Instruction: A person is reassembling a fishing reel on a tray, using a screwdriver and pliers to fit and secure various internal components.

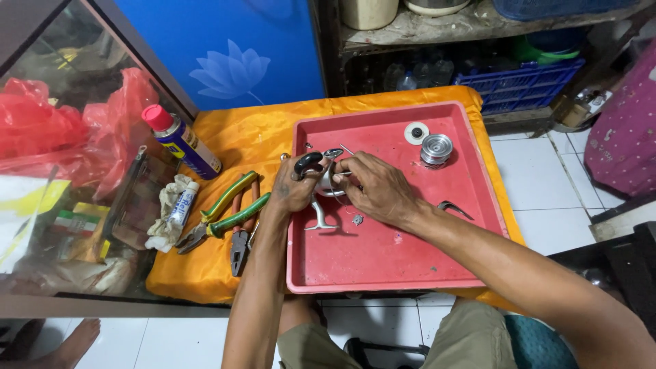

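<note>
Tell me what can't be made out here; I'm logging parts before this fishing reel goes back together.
Head view only:
- Fishing reel body: mostly covered by the left hand and right hand.
- What the right fingertips pinch: too small to tell.
- Small loose part on the red tray: too small to identify.
- Dark bent piece: partly behind the right forearm.
- Lower plier jaws: shadowed.

White floor tiles (pixel 540 178) with dark grout lines filled the right side and lower edge of the frame. A blue panel (pixel 232 48) bearing a pale lotus motif stood at the upper centre. To its right, a grimy shelf unit (pixel 437 27) held a blue crate (pixel 523 85). A glass cabinet (pixel 61 137) occupied the left side. An orange cloth (pixel 239 133) covered the table. Light was even and soft.
</note>
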